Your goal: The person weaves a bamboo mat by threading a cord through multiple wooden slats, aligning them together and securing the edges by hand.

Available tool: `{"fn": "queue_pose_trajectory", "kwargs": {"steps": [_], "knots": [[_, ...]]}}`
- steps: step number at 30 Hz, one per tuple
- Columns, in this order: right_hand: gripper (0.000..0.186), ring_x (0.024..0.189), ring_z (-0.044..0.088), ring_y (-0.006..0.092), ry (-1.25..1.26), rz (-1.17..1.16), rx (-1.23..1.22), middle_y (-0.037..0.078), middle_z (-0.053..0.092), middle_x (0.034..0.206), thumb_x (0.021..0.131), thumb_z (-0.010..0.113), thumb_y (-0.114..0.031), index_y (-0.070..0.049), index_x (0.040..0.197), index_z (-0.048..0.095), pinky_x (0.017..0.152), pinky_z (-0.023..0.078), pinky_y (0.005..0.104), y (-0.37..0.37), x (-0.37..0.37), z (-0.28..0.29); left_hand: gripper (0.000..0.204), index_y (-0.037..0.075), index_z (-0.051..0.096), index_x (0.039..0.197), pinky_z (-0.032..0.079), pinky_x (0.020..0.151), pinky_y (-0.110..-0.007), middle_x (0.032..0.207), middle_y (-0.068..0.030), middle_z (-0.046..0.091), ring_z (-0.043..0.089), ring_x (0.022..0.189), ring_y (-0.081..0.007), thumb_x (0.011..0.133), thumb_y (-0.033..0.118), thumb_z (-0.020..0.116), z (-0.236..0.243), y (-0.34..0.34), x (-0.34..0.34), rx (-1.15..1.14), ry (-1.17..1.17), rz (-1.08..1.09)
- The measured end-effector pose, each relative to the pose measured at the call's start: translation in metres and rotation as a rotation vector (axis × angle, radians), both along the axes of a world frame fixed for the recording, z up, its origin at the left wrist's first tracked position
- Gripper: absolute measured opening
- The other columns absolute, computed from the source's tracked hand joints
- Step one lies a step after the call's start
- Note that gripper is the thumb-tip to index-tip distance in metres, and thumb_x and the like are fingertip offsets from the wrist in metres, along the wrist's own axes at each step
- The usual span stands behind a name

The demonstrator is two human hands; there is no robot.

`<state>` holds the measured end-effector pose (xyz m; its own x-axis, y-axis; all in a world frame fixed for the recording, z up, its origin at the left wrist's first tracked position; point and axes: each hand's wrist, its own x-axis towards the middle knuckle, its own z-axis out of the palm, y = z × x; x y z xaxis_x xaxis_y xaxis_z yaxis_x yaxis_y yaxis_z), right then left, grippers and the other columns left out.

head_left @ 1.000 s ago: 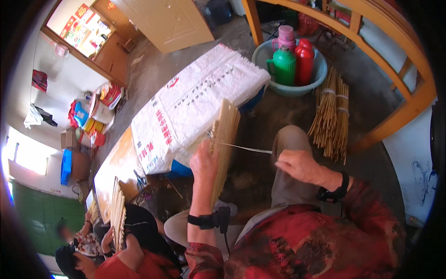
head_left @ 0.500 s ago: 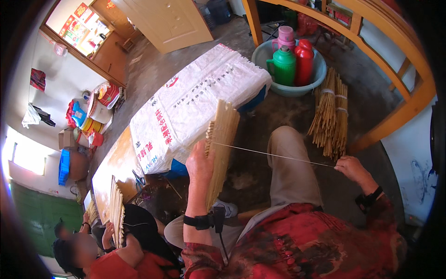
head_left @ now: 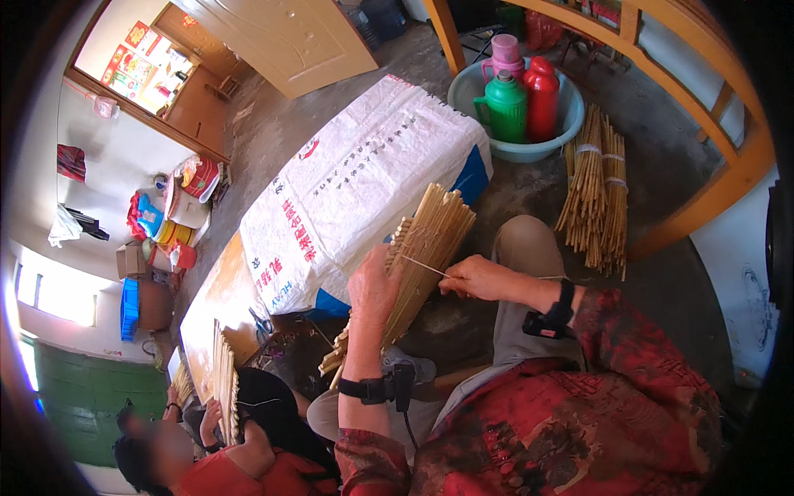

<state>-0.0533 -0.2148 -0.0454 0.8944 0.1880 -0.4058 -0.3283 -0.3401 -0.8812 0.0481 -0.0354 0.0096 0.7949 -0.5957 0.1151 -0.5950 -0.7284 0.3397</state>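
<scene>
My left hand (head_left: 372, 283) is closed around the left edge of a row of thin straw-coloured sticks (head_left: 430, 248), side by side like a mat and held at a slant over my lap. A white string (head_left: 424, 265) runs from the sticks beside my left fingers to my right hand (head_left: 473, 278). The fingers of my right hand pinch that string just right of the sticks. Some of the sticks fan out at the lower end, below my left wrist. My left palm hides part of the row's edge.
Ahead stands a low table under a white woven sack (head_left: 356, 182); scissors (head_left: 263, 324) lie at its near end. Bundled sticks (head_left: 594, 190) rest on the floor at right, near a basin (head_left: 529, 153) with vacuum flasks. At lower left a person holds another stick mat (head_left: 224, 372).
My right hand has come in from the far right to close beside the sticks, shortening the taut stretch of string. The stick row has turned more face-on and its ends have spread.
</scene>
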Motion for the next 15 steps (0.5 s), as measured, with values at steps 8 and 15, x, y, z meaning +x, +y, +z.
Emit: {"fn": "queue_pose_trajectory", "kwargs": {"steps": [8, 15], "knots": [[0.016, 0.101, 0.054, 0.0260, -1.092, -0.340, 0.216, 0.010, 0.059, 0.098, 0.091, 0.054, -0.017, -0.006, 0.081, 0.060, 0.088, 0.040, 0.0366, 0.009, -0.007, 0.015, 0.032, 0.013, 0.059, 0.107, 0.047, 0.069, -0.048, 0.085, -0.0192, 0.065, 0.061, 0.081, -0.0407, 0.080, 0.029, 0.065, -0.002, -0.014, 0.005, 0.059, 0.055, 0.005], [0.018, 0.075, 0.057, 0.0251, -1.128, -0.177, 0.127, 0.005, 0.054, 0.072, 0.088, 0.058, -0.013, -0.003, 0.073, 0.055, 0.092, 0.041, 0.0425, 0.030, -0.016, 0.014, 0.033, 0.013, 0.059, 0.106, 0.046, 0.067, -0.049, 0.083, -0.0222, 0.064, 0.061, 0.079, -0.0422, 0.080, 0.031, 0.066, -0.007, -0.009, 0.006, 0.035, 0.073, 0.024]]}}
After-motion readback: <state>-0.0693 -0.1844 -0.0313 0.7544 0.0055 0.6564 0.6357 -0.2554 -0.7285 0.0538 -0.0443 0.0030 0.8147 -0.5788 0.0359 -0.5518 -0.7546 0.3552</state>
